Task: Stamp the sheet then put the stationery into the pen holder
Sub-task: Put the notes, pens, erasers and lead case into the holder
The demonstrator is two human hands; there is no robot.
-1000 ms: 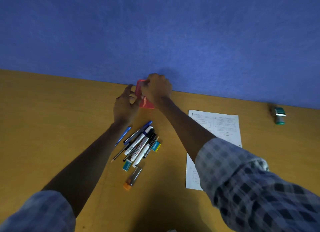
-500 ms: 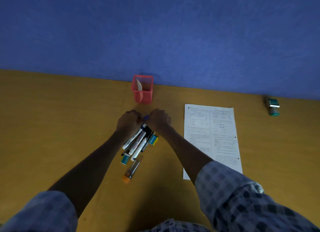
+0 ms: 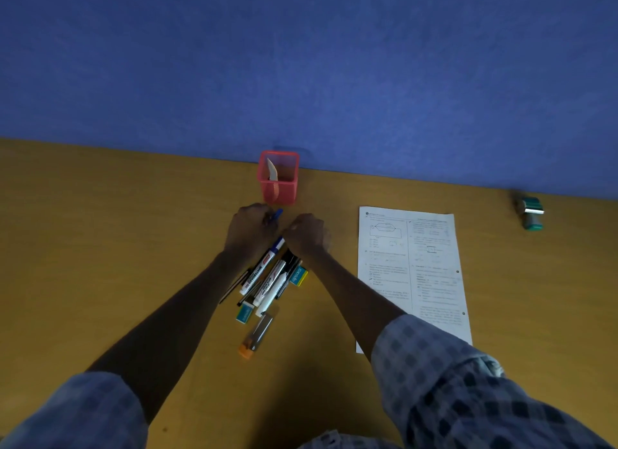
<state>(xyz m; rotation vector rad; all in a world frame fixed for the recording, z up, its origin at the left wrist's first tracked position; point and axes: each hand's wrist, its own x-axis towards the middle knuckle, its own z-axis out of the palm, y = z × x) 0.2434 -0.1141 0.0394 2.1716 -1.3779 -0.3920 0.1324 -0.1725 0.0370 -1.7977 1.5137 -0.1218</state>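
A red mesh pen holder (image 3: 280,191) stands at the table's back edge against the blue wall, with a pale flat piece (image 3: 272,173) leaning inside. Just in front lies a pile of markers and pens (image 3: 266,279), with two teal erasers (image 3: 243,313) (image 3: 298,276) and an orange-capped tube (image 3: 255,336). My left hand (image 3: 249,229) is closed round a blue pen (image 3: 277,213), whose tip pokes out toward the holder. My right hand (image 3: 306,235) is curled over the pile's far end, its fingers hidden. The printed sheet (image 3: 413,274) lies to the right. A green stamp (image 3: 532,213) lies on its side far right.
The yellow-brown table (image 3: 100,247) runs up to a blue wall (image 3: 301,63). My checked sleeves fill the bottom corners of the view.
Both hands have come back from the pen holder to the far end of the pile. The holder now stands upright on its own, and my left hand has closed round the blue pen.
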